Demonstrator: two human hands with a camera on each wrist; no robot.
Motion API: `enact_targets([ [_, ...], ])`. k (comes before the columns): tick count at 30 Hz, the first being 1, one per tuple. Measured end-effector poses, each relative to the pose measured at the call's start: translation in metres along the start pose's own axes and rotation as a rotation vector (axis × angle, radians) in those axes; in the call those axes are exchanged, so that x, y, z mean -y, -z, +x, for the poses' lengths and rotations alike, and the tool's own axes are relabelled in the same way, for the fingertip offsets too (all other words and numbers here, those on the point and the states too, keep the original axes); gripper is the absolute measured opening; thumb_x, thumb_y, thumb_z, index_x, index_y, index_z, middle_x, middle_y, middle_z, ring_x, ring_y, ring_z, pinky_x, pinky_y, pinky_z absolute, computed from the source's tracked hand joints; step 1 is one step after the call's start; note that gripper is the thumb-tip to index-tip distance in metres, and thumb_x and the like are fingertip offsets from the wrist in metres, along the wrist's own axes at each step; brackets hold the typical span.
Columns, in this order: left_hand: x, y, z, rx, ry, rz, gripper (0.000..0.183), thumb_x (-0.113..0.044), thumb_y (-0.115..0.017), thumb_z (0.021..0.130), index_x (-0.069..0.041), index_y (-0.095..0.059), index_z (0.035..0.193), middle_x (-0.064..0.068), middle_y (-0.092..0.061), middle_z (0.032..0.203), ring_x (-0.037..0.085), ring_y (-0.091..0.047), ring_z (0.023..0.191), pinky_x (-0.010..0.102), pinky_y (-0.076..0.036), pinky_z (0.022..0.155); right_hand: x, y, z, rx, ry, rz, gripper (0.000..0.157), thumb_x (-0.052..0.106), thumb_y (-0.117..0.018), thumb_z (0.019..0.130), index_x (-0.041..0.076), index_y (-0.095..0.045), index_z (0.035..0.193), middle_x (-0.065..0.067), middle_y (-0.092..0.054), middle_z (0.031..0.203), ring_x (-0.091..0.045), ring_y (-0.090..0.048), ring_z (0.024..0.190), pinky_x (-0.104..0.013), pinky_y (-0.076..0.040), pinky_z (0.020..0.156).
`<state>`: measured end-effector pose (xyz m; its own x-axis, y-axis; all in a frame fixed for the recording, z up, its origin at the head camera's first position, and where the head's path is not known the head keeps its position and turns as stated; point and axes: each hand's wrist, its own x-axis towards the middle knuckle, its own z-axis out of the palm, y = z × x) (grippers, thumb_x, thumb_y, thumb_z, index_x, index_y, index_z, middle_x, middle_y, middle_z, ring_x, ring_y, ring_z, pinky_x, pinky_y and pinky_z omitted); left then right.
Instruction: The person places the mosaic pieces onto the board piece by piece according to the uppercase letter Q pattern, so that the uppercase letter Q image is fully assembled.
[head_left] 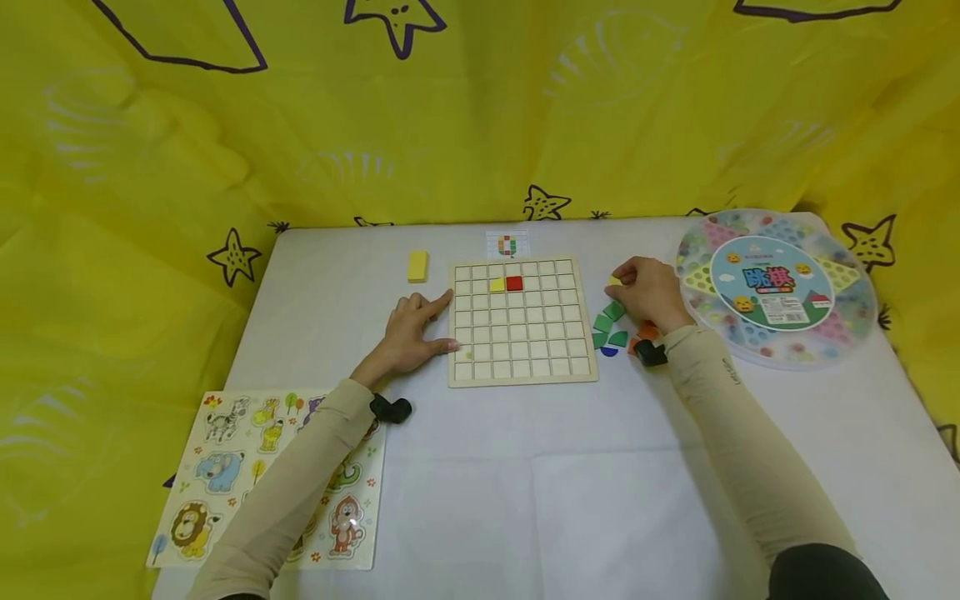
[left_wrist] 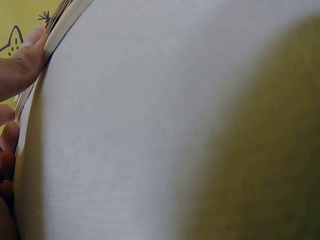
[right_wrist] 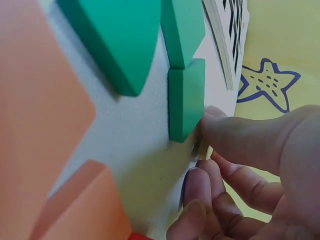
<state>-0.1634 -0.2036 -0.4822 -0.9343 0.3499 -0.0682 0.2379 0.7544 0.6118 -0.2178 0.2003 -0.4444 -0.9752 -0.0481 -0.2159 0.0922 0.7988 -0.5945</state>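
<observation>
A square wooden grid board [head_left: 525,322] lies mid-table, with a yellow tile [head_left: 497,285] and a red tile [head_left: 514,283] side by side in its upper cells. My left hand [head_left: 411,333] rests at the board's left side, thumb and index finger spread apart and touching its edge. To the right of the board, my right hand [head_left: 647,290] pinches a small yellow piece [head_left: 614,281] between thumb and fingers, close over the table. Just below that hand lie several green pieces [head_left: 602,322], a blue piece [head_left: 609,352] and orange pieces [head_left: 647,332], partly hidden by the wrist.
Behind the board lies a small pattern card [head_left: 507,244], with a yellow block [head_left: 417,267] to its left. A round, clear game box [head_left: 847,333] stands at the right. An animal puzzle board [head_left: 217,450] lies under the left forearm. Yellow cloth [head_left: 465,125] hangs behind the table.
</observation>
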Motion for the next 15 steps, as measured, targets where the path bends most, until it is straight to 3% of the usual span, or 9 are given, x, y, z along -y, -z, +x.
enact_targets([
  [7, -0.001, 0.000, 0.001, 0.001, 0.003, 0.006, 0.093, -0.033, -0.088, 0.089, -0.016, -0.038, 0.166, 0.010, -0.050, 0.110, 0.026, -0.034, 0.095, 0.037, -0.024, 0.086, 0.003, -0.004, 0.002, -0.043, 0.058, 0.046, 0.038, 0.020, -0.063, 0.106, -0.005, -0.059, 0.134, -0.032, -0.065, 0.128, -0.046, -0.063, 0.117, -0.057, -0.049, 0.100],
  [15, -0.001, 0.000, 0.000, 0.005, 0.006, 0.000, 0.094, -0.034, -0.088, 0.088, -0.017, -0.037, 0.166, 0.010, -0.049, 0.109, 0.026, -0.033, 0.095, 0.037, -0.023, 0.086, 0.007, -0.014, 0.006, -0.115, 0.191, 0.139, 0.034, 0.018, -0.066, 0.106, -0.005, -0.064, 0.131, -0.031, -0.067, 0.123, -0.042, -0.064, 0.110, -0.054, -0.050, 0.099],
])
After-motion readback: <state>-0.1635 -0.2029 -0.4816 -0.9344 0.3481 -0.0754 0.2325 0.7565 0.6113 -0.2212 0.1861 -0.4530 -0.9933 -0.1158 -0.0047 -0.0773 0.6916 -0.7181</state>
